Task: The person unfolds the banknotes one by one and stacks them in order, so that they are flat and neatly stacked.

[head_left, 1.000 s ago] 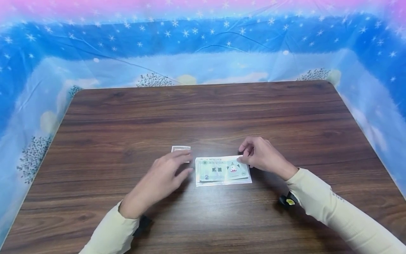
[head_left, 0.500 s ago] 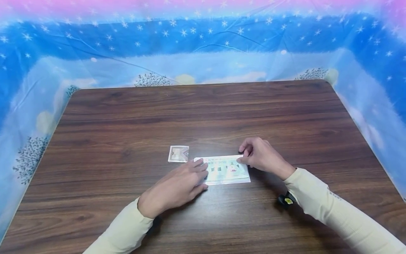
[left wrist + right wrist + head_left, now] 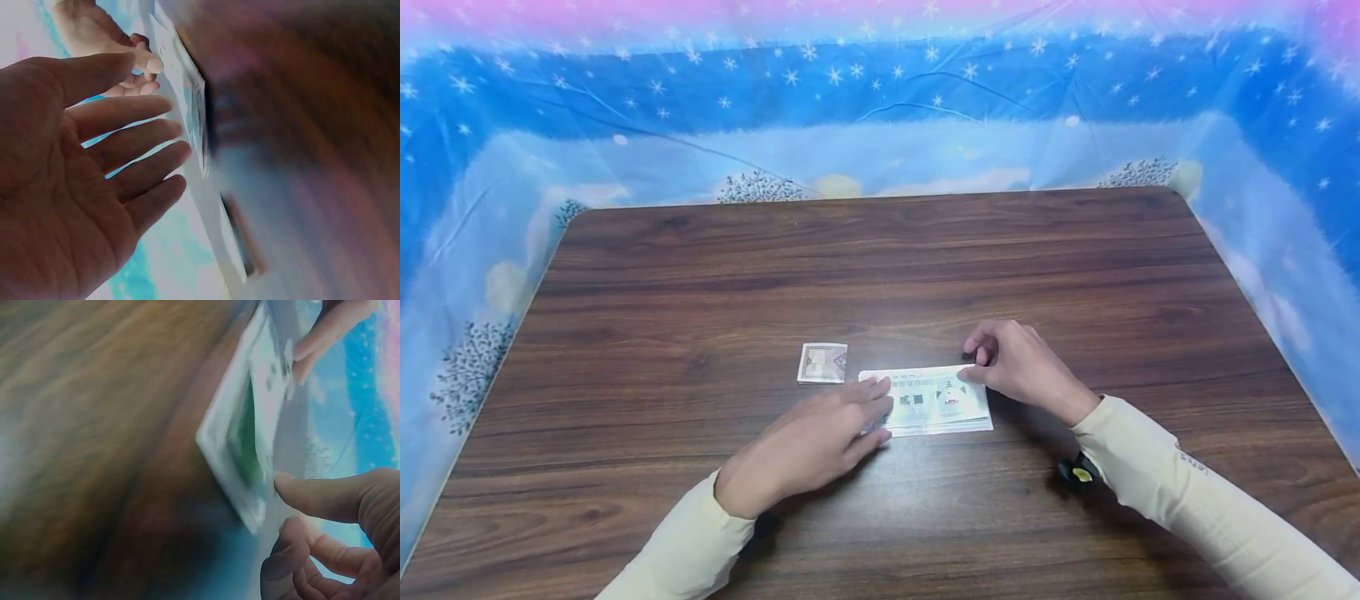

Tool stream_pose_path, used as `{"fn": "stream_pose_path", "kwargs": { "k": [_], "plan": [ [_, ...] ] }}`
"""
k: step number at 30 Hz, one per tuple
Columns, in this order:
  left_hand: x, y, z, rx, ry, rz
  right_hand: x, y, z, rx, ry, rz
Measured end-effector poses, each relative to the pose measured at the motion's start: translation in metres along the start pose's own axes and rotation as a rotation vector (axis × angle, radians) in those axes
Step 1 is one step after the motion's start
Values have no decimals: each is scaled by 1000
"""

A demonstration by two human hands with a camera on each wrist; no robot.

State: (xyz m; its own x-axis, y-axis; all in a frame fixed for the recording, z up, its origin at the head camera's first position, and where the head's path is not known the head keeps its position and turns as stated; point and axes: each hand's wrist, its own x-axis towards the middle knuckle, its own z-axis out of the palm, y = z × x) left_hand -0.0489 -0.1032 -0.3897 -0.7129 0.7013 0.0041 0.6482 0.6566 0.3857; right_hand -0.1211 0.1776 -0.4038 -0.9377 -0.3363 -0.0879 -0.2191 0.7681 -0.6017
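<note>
A pale green banknote (image 3: 951,404) marked with two dark characters and a small cartoon figure lies on top of a white-edged paper stack (image 3: 940,430). My right hand (image 3: 1030,367) pinches the banknote at its far right corner, with the thumb on top and the other fingers curled. In the right wrist view, the banknote (image 3: 265,394) is bowed up slightly, with a dark green gap beneath its near edge. My left hand (image 3: 820,429) has its fingers extended over the banknote's left end, hiding that part. From the left wrist camera, the left hand (image 3: 81,156) shows spread, nearly straight fingers.
A small folded brownish note (image 3: 822,363) lies on the wooden table (image 3: 700,283), just beyond the left fingers. A black wrist device (image 3: 1078,473) with a yellow mark hangs under the right sleeve. Blue snowflake-patterned cloth (image 3: 850,100) surrounds the table's far and side edges.
My left hand has moved right from beside the folded note onto the banknote's left end, uncovering the folded note. The right hand stays at the same corner.
</note>
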Motion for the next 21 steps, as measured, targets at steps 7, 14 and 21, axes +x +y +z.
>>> {"fn": "stream_pose_path", "kwargs": {
  "k": [7,14,21],
  "plan": [
    [-19,-15,-18,-36,65,-135,8,-26,-12,7,39,-54],
    [-31,-31,-21,-16,1,-249,27,-60,-13,66,-18,-48],
    [-27,-38,-18,17,-63,-237,52,-74,5,267,-198,40]
  ]
}}
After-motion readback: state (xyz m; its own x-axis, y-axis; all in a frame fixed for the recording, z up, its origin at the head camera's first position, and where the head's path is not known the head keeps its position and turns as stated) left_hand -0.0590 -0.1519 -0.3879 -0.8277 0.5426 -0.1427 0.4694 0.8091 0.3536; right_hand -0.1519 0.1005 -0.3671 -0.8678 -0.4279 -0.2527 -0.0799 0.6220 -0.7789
